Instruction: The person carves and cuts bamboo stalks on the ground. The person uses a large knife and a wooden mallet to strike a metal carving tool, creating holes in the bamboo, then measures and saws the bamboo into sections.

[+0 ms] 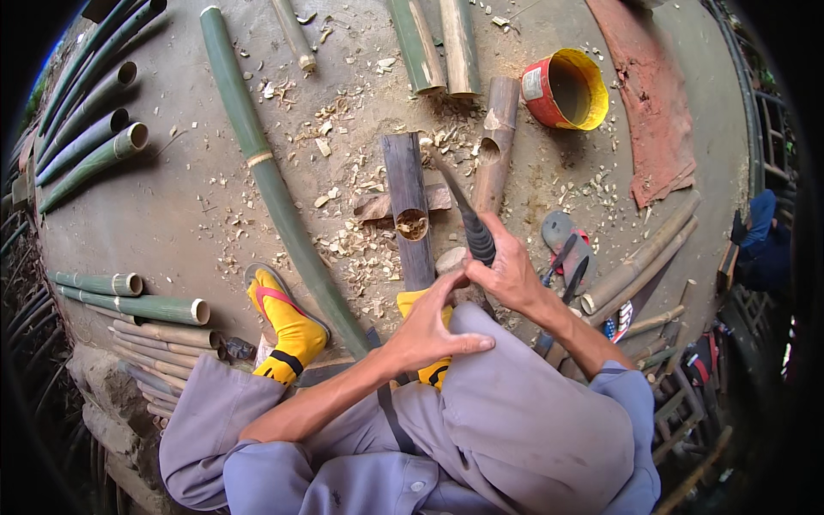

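Observation:
My right hand (508, 273) is closed round the lower end of a curved, tapering tool with a ridged black grip (475, 230); its thin end points up and away, and I cannot make out its exact kind. My left hand (429, 330) is above my right knee, thumb and fingers apart, its fingertips close to the right hand. Just beyond lies a dark bamboo tube (407, 176) with an oval opening cut in its side, pale chips showing inside. It crosses a small wooden block (373, 207), its near end by my yellow-socked foot (410, 300).
A long green bamboo pole (279, 206) runs down left of the tube. A notched brown bamboo piece (498, 163) lies right of it, near a red-and-yellow bucket (549, 90). Pale shavings (352, 283) litter the ground. Bamboo poles (154, 309) are stacked at the left; a sandal (558, 230) lies right.

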Demonstrator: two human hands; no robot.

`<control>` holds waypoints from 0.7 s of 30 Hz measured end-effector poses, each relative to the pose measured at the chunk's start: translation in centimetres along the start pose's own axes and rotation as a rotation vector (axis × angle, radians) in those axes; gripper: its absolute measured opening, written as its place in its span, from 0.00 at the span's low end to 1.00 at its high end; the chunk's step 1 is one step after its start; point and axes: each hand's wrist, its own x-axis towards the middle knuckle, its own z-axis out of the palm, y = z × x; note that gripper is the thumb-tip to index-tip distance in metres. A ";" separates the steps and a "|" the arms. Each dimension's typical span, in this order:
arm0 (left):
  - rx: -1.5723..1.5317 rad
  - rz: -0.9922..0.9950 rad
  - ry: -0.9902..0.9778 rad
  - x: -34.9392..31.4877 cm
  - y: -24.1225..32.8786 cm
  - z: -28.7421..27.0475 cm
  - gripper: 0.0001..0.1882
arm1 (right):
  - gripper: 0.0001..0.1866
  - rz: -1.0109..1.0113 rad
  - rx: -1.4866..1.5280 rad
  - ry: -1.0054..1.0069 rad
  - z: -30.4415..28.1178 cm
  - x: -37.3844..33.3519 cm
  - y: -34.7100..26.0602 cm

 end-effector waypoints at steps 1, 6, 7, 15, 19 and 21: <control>-0.334 -0.052 -0.029 0.6 -1.1 1.0 0.52 | 0.35 -0.075 -0.194 -0.042 -1.2 -0.3 0.5; -1.369 -0.212 0.212 6.8 -3.4 2.9 0.31 | 0.44 -0.181 -1.092 -0.523 -6.2 3.7 -0.9; -1.451 -0.183 0.254 7.7 -3.4 2.9 0.28 | 0.44 -0.248 -1.181 -0.558 -6.6 4.7 -1.6; -1.550 -0.394 0.532 10.1 -1.7 1.8 0.18 | 0.32 -0.058 -0.860 -0.959 -6.7 11.6 -1.9; -1.261 -0.619 0.500 9.3 -1.6 0.5 0.18 | 0.40 0.254 -0.386 -0.937 -5.9 8.8 1.3; -1.108 -0.699 0.422 8.3 -2.0 -0.3 0.18 | 0.41 0.274 -0.175 -0.819 -4.6 6.1 2.0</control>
